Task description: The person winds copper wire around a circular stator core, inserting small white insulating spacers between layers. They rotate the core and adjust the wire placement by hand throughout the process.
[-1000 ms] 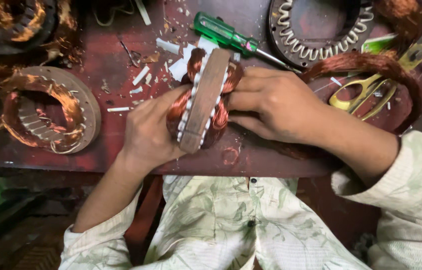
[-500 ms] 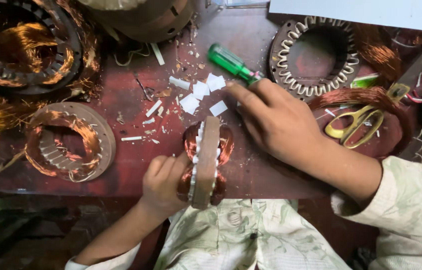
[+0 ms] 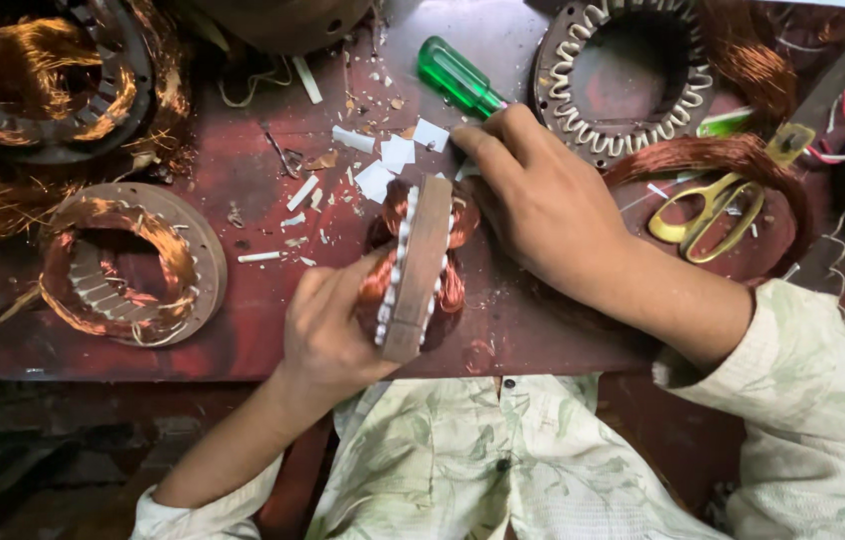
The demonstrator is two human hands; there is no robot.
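Observation:
My left hand point(image 3: 328, 335) grips a small motor stator point(image 3: 418, 265) held on edge over the front of the red workbench point(image 3: 253, 310), with copper windings bulging from both faces. My right hand point(image 3: 538, 200) lies on the bench beyond it. Its fingertips touch the small white paper pieces point(image 3: 398, 155) next to the green-handled screwdriver point(image 3: 458, 78). Whether the fingers pinch a piece is hidden.
A flat stator with copper coils point(image 3: 128, 265) lies at the left. An empty stator ring point(image 3: 623, 80) sits at the back right. Yellow-handled scissors point(image 3: 708, 215) and a loop of copper wire point(image 3: 733, 160) lie at the right. More wound stators point(image 3: 33, 80) fill the back left.
My right hand has left the stator and reached back toward the paper pieces by the screwdriver. My left hand keeps hold of the stator, now nearer the bench's front edge.

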